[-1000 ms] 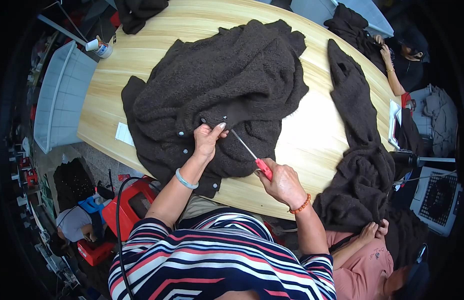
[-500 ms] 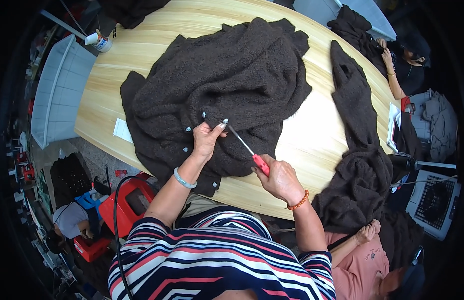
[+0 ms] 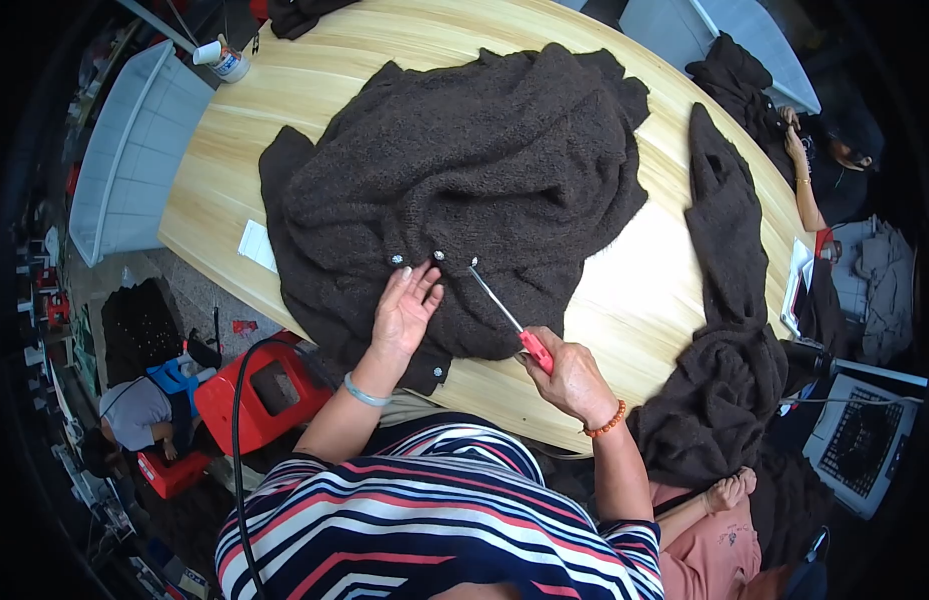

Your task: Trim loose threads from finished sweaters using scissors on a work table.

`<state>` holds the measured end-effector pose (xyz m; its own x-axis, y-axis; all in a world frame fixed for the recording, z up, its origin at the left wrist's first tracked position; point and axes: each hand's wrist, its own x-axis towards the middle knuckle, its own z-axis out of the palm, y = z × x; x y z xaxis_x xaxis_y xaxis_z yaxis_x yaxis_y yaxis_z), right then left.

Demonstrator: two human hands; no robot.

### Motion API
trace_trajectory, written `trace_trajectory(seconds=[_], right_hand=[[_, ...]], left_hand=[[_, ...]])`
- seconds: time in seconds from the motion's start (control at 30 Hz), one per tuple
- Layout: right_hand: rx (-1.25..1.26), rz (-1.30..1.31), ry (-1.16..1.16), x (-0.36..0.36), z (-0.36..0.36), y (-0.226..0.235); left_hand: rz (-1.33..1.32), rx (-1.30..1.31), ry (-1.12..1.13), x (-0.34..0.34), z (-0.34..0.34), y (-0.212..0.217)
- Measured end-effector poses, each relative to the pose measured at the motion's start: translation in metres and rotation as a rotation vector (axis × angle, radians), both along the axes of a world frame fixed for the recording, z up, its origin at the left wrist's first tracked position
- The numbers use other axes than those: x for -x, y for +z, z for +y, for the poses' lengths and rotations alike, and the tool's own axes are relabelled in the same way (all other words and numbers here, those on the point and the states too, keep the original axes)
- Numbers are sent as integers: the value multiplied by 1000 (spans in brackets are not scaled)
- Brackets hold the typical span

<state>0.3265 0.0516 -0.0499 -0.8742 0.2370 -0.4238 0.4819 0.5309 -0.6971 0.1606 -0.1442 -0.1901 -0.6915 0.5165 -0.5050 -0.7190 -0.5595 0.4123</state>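
Observation:
A dark brown knitted garment [image 3: 455, 150] lies bunched on the table in front of me. Small shiny buttons run along its near part: a left one [image 3: 398, 259], a middle one [image 3: 439, 255] and a right one [image 3: 475, 261]; a lower button [image 3: 438, 371] shows near the table edge. My left hand [image 3: 405, 318] is open, palm partly up, its fingertips just below the left and middle buttons. My right hand [image 3: 577, 382] grips the red handle of a tool with a thin metal shaft [image 3: 498, 302]. The shaft's tip is at the right button.
A second dark knitted piece [image 3: 730, 230] lies along the wooden table's [image 3: 610, 330] right side. A white cup and jar [image 3: 225, 62] stand at the far left, a paper slip [image 3: 257, 245] nearer. A red stool [image 3: 255, 390] is lower left. Co-workers' hands [image 3: 800, 150] are far right, others [image 3: 733, 490] lower right.
My left hand has let go of the cloth by a button and drawn down, its fingers opening. The right hand keeps the tool, its tip at the right button. The whole view has shifted slightly.

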Motion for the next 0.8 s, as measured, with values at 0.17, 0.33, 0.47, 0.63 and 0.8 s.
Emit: trace_trajectory(seconds=[0.17,0.33,0.47,0.63,0.8], right_hand=[[12,79,27,7,-3,-2],[-34,0,179,18,-10,17],[-88,11,154,19,-13,25],[-85,-8,202,29,-19,31],[-122,20,189,39,-21,25]], left_hand=[[113,62,96,21,10,19],[409,288,24,24,11,26],[472,359,-17,25,7,25],[542,399,-64,19,8,22],[609,434,-113,17,14,29]])
